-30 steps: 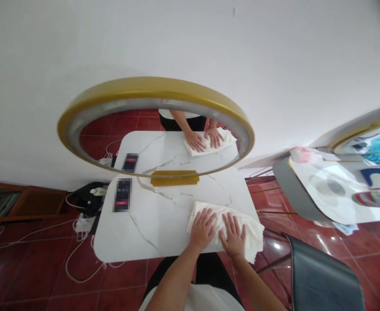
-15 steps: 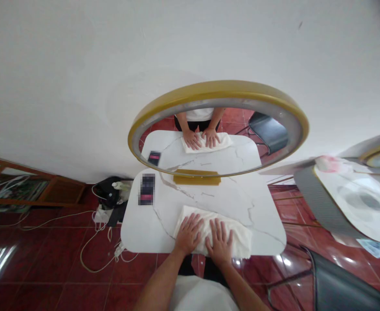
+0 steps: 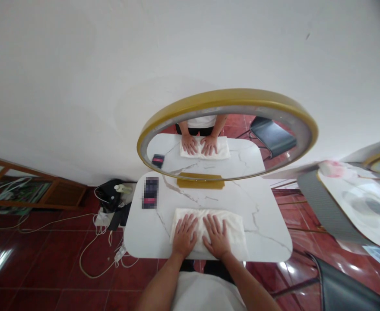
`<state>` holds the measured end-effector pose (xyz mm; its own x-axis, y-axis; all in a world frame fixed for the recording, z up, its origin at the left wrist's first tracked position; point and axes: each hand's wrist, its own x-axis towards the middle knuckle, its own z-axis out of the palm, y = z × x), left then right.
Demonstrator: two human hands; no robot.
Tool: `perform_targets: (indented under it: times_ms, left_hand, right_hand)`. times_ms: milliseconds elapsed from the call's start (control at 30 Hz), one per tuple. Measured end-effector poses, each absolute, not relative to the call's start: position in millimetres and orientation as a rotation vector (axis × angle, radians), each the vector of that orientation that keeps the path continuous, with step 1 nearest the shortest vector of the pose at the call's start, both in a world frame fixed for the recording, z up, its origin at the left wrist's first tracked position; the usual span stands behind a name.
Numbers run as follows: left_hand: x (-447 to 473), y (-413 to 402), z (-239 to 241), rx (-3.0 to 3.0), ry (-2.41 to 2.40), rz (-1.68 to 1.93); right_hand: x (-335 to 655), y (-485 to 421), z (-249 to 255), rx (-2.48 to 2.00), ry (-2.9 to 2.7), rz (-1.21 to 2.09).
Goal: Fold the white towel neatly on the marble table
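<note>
A folded white towel [image 3: 233,229] lies near the front edge of a white marble table [image 3: 267,233]. My left hand [image 3: 184,236] rests flat on the towel's left half, fingers spread. Beside it my right hand [image 3: 216,236] presses flat on the middle of the towel, fingers also stretched out. Neither hand grips anything. A round gold-framed mirror [image 3: 229,97] stands at the back of the table and reflects both hands and the towel.
A dark phone [image 3: 150,192] lies at the table's back left. Cables, a power strip and a black bag [image 3: 107,195] sit on the red tiled floor to the left. A dark chair [image 3: 342,287] stands at the right, with another table and mirror beyond it.
The towel and both hands have slid from the table's right front corner toward its middle, and the towel now lies squarer. The view has swung so the mirror sits more central.
</note>
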<state>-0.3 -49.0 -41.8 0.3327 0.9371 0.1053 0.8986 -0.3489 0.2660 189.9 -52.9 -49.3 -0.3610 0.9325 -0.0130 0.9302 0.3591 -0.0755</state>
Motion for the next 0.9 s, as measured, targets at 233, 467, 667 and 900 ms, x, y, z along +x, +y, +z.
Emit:
perform_targets:
  times_ms: [233,467,667,900]
  left_hand:
    - [-1.4,-22.9,-44.3,2.346,1.837,0.37]
    - [1.1,14.0,-37.6,2.323,1.809,0.353]
    - [3.5,31.5,-38.2,2.298,1.817,0.342]
    - [5.0,31.0,-40.1,2.296,1.821,0.327]
  right_hand:
    - [182.2,-8.7,-43.2,-1.677,-2.583,0.104]
    - [182.9,18.6,-45.7,-1.709,-2.533,0.1]
    - [183.0,37.7,-45.5,-1.719,-2.528,0.132]
    - [184.3,42.3,-44.9,-1.71,-2.533,0.152]
